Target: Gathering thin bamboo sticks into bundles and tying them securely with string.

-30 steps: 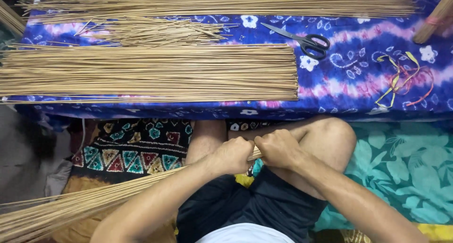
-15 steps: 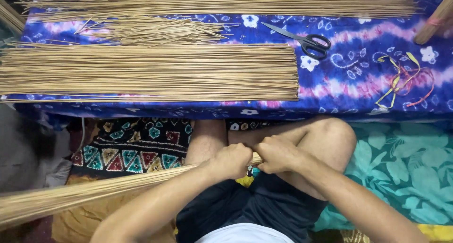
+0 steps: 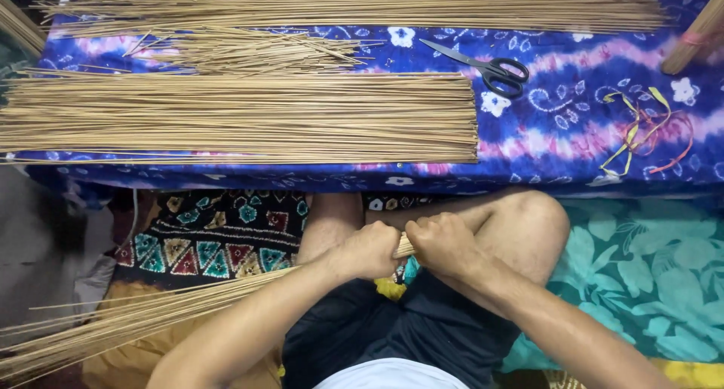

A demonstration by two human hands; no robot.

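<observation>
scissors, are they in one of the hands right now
No, the scissors lie on the blue cloth, while both hands grip the stick bundle.

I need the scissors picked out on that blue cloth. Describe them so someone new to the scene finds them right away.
Start at the blue tie-dye cloth spread across the top of the view. Right of the big flat layer of thin sticks, past its cut ends, lie the scissors. They are the only metal thing there: closed silver blades pointing up-left, black handle loops, with loose coloured bands farther right.
</observation>
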